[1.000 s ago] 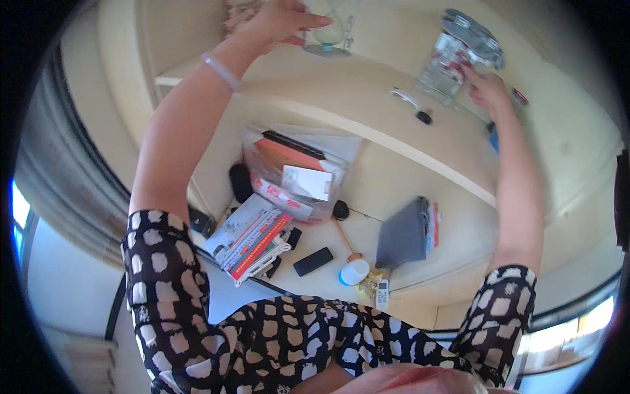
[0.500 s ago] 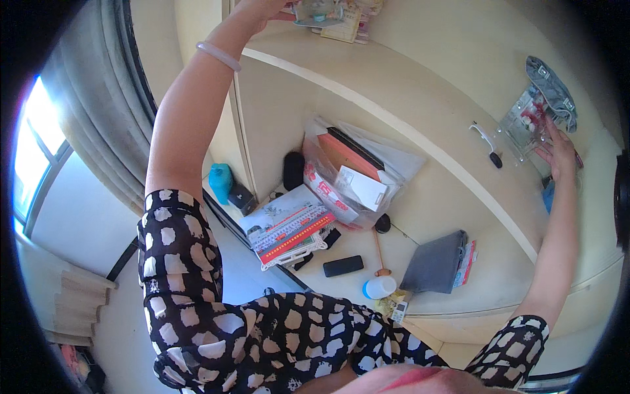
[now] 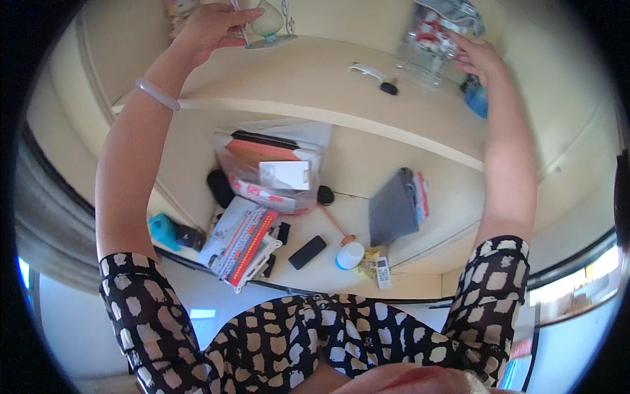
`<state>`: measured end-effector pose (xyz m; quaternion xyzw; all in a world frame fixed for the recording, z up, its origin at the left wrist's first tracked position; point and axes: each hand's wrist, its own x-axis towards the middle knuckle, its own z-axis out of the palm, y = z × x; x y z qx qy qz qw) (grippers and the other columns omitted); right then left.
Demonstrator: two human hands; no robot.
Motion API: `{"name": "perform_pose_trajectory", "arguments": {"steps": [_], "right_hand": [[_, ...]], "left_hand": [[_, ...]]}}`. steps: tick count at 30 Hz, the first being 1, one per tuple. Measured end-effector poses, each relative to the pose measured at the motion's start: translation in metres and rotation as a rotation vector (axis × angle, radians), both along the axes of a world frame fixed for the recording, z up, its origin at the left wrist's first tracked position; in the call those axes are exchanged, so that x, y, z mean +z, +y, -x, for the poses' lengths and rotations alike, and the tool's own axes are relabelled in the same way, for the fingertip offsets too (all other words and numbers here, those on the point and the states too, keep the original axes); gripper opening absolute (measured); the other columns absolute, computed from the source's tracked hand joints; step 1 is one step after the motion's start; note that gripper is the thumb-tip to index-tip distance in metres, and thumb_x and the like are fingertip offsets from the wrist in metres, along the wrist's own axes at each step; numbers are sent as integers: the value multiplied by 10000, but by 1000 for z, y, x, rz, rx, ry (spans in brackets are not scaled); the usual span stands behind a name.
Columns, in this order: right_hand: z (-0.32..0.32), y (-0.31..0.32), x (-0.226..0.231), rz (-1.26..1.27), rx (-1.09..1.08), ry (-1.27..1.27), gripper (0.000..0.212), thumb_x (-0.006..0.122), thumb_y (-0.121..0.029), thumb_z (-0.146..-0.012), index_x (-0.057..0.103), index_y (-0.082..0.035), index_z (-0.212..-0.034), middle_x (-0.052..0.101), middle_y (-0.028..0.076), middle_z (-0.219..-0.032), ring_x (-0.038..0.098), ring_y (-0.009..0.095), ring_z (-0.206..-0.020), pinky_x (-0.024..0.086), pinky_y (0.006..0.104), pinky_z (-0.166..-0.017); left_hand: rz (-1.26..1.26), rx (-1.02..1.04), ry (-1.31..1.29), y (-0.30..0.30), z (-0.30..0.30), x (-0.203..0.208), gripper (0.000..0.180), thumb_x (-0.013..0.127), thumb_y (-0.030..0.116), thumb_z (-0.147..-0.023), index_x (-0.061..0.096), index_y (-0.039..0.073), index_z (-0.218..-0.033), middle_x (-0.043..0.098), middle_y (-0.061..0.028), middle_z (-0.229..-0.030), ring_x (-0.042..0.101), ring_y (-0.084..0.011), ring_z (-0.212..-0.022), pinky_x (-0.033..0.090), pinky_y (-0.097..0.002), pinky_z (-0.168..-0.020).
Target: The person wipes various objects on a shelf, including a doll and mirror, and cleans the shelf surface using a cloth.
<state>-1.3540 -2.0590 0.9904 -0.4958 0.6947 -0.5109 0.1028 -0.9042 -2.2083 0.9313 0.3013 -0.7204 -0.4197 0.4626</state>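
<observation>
On the upper shelf at the left, my left hand [image 3: 213,33] is closed on the side of a small glass vase ornament [image 3: 267,23], a pale green vase in a white scrolled stand on a flat base. The ornament's upper part is cut off by the picture's edge. Farther right, my right hand [image 3: 480,58] grips the right side of a clear box [image 3: 423,49] with red and white decoration inside. A grey cloth-like item [image 3: 459,12] shows behind the box's top.
Between the hands, a white-and-black hook-like item [image 3: 374,75] lies on the shelf [image 3: 315,72]. Below are a clear plastic bag [image 3: 262,171], stacked papers [image 3: 239,240], a black phone [image 3: 307,253], a white jar [image 3: 350,256], a remote [image 3: 382,272] and a grey folder [image 3: 395,209].
The view has swung left, so the shelf sits more level. My left hand and the glass ornament now show more fully. My right hand remains at the clear box.
</observation>
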Motion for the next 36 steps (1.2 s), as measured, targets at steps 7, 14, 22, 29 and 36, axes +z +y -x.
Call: {"name": "perform_pose_trajectory", "arguments": {"steps": [7, 14, 22, 29, 36], "right_hand": [[39, 43, 34, -41, -288, 261, 443, 656, -367, -815, 605, -50, -1121, 613, 73, -1126, 604, 200, -948, 489, 347, -806], [28, 55, 6, -304, -531, 909, 692, 642, -538, -713, 602, 38, -1094, 655, 228, -962, 638, 337, -924, 490, 393, -822], [9, 38, -32, -473, -737, 1038, 1043, 783, -406, -625, 210, -80, -1432, 534, 234, -1229, 547, 311, -1117, 438, 393, -953], [29, 46, -19, -178, -553, 891, 1039, 805, -315, -597, 241, -5, -1412, 468, 245, -1308, 461, 323, -1221, 402, 348, -996], [12, 85, -7, 138, -233, 799, 920, 781, -197, -662, 275, -176, -1430, 462, 253, -1294, 533, 316, -1126, 457, 378, -920]], "left_hand": [[-174, 118, -129, 55, 90, 27, 450, 618, 135, -876, 425, -64, -1230, 546, -136, -1172, 579, -268, -1031, 532, -358, -864], [66, -22, -213, -14, 97, -7, 450, 738, 343, -766, 583, -2, -1010, 569, -45, -955, 550, -144, -921, 505, -297, -784], [74, -16, -249, -20, 95, -9, 528, 755, 390, -736, 559, -5, -1026, 550, -49, -973, 546, -151, -917, 502, -313, -814], [59, 8, -229, -15, 92, -11, 514, 760, 392, -733, 549, 13, -1009, 533, -32, -953, 543, -146, -951, 494, -316, -837], [412, 75, -486, 36, 104, 4, 465, 652, 293, -826, 520, 41, -1193, 536, -112, -1158, 550, -266, -1044, 481, -356, -895]]}}
